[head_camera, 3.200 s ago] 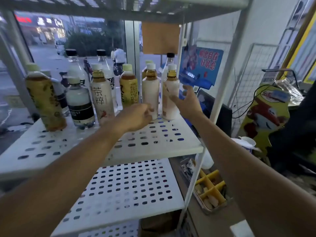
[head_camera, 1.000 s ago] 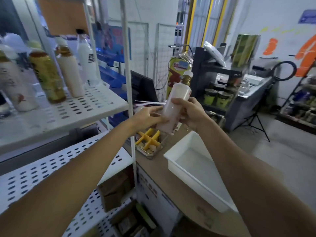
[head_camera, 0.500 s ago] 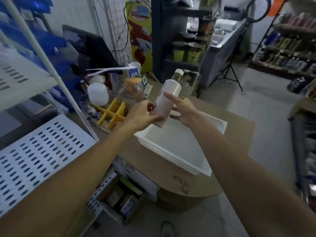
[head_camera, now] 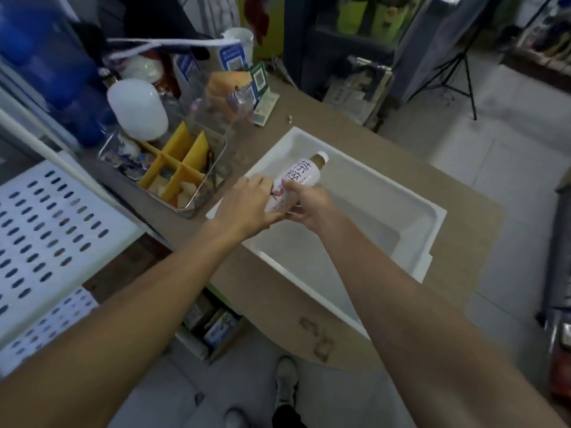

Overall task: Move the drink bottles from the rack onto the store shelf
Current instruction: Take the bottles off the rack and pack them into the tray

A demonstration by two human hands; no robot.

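Note:
A white-labelled drink bottle point(head_camera: 301, 173) with a white cap and brown tea at the neck is tilted up and to the right over a white plastic bin point(head_camera: 411, 217) on the brown counter. My left hand point(head_camera: 247, 205) grips the bottle's lower body from the left. My right hand point(head_camera: 307, 203) holds its base from the right. The bottle's lower half is hidden by my fingers. The white perforated rack shelves point(head_camera: 52, 230) sit at the left edge; none of their bottles are in view.
A clear tray with yellow dividers point(head_camera: 176, 171) stands left of the bin, with a white bulb-shaped object point(head_camera: 137, 109) and small cartons behind it. The brown counter point(head_camera: 457, 242) ends on the right at a grey floor. Boxes sit under the counter. A tripod stands at the far right.
Both hands took the bottle off the rack shelf and carried it right and down. It now hangs low over the white bin, and the view has tipped downward.

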